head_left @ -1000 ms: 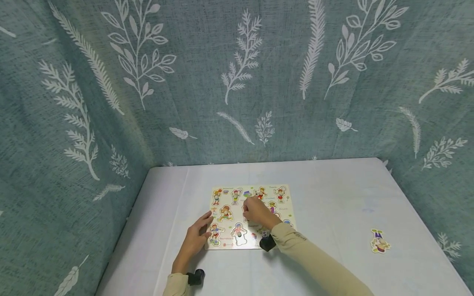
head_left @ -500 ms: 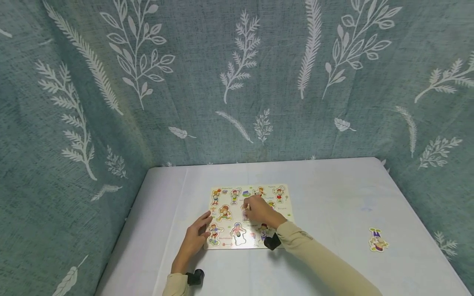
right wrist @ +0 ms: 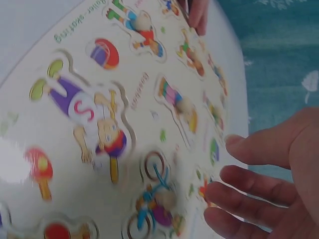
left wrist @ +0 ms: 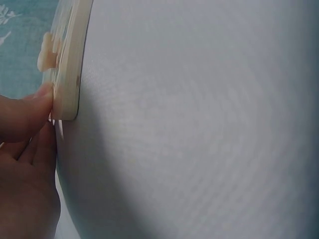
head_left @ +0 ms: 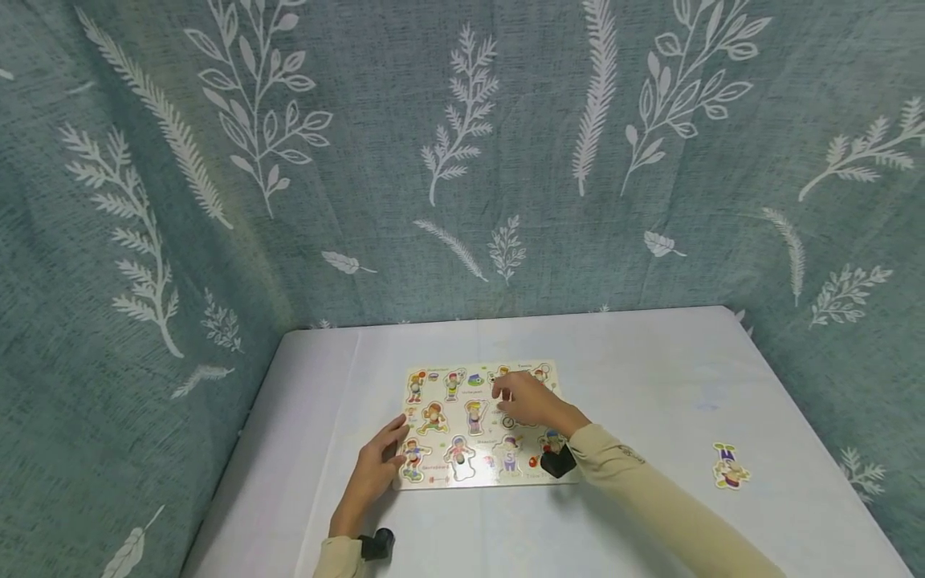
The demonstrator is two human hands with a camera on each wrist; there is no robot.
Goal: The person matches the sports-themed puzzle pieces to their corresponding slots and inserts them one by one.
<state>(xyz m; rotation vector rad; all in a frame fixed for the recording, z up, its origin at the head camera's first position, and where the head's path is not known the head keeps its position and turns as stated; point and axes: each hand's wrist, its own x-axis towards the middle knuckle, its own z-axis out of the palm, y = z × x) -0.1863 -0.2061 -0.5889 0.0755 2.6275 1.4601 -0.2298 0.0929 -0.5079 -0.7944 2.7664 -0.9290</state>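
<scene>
A cream knobbed puzzle board (head_left: 448,441) with sports figures lies on the white table. My left hand (head_left: 372,470) rests against its left edge; in the left wrist view the thumb (left wrist: 35,112) touches the board's edge. Over the board's right part hovers my right hand (head_left: 531,399), fingers loosely bent and apart, holding nothing. Beside it a baseball piece (right wrist: 182,107) sits in its cut-out near the middle. A figure in an S shirt (right wrist: 84,109) shows in a knobless cut-out at the front. One loose puzzle piece (head_left: 731,466) lies on the table at the right.
White cloth covers the table (head_left: 636,361). Green-blue leaf-patterned curtains (head_left: 376,160) close off the back and sides. A black wrist camera (head_left: 558,461) on the right arm hides the board's front right corner.
My right hand has drawn away rightward from the board's middle and its fingers have loosened, uncovering the baseball piece. The left hand has stayed at the board's edge. The view has shifted slightly.
</scene>
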